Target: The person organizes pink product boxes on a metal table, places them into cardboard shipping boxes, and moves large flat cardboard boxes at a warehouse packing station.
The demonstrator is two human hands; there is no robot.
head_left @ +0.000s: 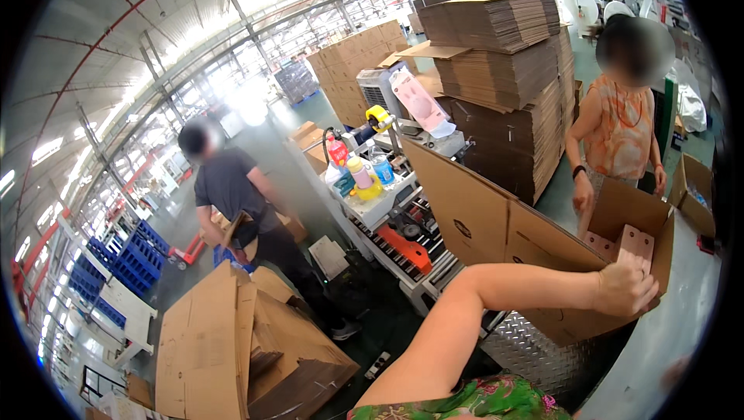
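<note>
My left hand (626,290) reaches across to the right, its fingers closed on a pale pink box (636,245) with small dark marks. The pink box stands tilted at the near side of an open brown carton (662,253). Inside the carton, another pink box (598,245) lies beside it. At the lower right rim, a blurred skin-coloured patch looks like part of my right hand (676,372); its fingers cannot be made out. Across the carton, a co-worker in an orange patterned top holds a hand (583,197) over the carton's far edge.
A long flattened carton sheet (465,215) leans before the open carton. Tall stacks of flat cardboard (504,71) rise behind. A roller conveyor machine (403,242) carries bottles. At left, a person in dark clothes (232,191) stands behind folded cartons (205,342). A grey worktable (686,308) borders the right.
</note>
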